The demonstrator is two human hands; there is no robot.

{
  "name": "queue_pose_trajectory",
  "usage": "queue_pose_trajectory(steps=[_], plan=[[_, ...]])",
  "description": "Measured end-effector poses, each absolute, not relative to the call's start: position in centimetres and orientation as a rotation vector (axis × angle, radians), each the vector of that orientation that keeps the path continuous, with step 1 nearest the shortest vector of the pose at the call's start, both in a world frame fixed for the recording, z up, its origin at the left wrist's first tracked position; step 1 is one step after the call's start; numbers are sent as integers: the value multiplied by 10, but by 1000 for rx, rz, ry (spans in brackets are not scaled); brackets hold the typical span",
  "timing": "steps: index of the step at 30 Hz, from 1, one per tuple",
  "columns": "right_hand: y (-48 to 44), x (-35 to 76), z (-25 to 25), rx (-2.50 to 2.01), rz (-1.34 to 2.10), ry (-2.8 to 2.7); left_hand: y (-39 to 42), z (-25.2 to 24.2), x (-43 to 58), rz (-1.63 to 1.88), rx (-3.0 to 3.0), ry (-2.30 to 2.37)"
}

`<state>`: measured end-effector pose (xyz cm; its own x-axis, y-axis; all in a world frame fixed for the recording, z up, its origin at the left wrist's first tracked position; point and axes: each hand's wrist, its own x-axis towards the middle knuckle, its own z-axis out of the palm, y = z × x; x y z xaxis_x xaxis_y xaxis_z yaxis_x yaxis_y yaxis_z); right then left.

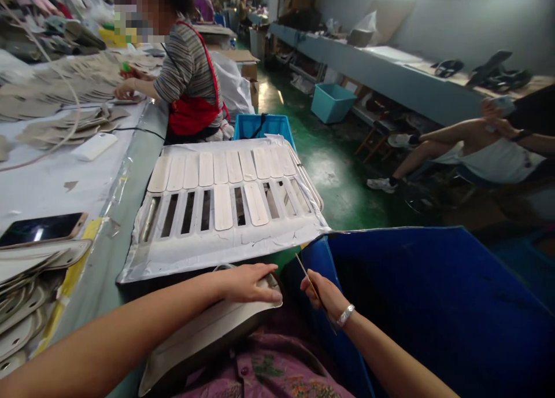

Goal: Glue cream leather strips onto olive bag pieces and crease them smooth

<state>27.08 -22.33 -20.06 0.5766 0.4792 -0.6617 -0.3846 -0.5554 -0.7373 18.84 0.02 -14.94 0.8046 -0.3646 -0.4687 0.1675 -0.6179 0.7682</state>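
Observation:
My left hand (249, 283) is closed over the far end of a long, pale, shallow curved piece (203, 340) that lies across my lap. Its thumb and fingers wrap that end, which shows a grey inner side. To the right, my right hand (325, 297) grips a thin, stick-like tool (302, 266), apart from the piece. The tool's narrow tip points up and left; its kind is unclear. Ahead of both hands is a slotted rack (173, 257) covered in white, bearing a row of pale oblong strips (206, 169). Two more strips (256, 204) lie across its slots.
A big blue bin (433, 305) stands at my right. On the left table are a phone (41, 229) and stacked pale pieces (26, 323). A co-worker in a striped top (186, 62) works beyond the rack. Another person (489, 155) sits at right.

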Motion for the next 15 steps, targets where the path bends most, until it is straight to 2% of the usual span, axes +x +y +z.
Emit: queue_pose_trajectory(steps=[4, 10, 15], plan=[[-248, 258, -203, -1655, 1284, 22, -28, -144, 171, -670, 2454, 10], [-264, 259, -194, -1142, 1697, -275, -58, -148, 161, -531, 2767, 210], [-256, 268, -185, -1323, 1755, -486, -67, -155, 154, -320, 2885, 224]])
